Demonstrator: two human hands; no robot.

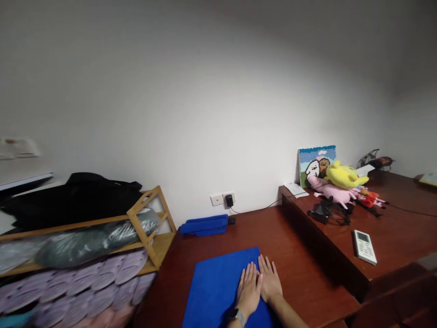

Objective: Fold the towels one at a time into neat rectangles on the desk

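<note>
A flat blue cloth (215, 282) with straight edges lies on the reddish-brown wooden table (303, 291). My left hand (249, 289), with a watch on its wrist, rests flat on the cloth, fingers stretched out. Close beside it, my right hand (270, 279) lies flat along the cloth's right edge, its fingers also extended. The two hands touch or nearly touch at the left thumb. Neither one grips anything. Farther back, a folded stack of blue cloth (205, 225) sits near the wall.
A black plug (229, 200) sits in the wall socket, its cord running right. The raised desk on the right holds plush toys (344, 175), a picture (317, 164), tangled black cables (329, 213) and a white remote (364, 247). A wooden rack (164, 248) stands left.
</note>
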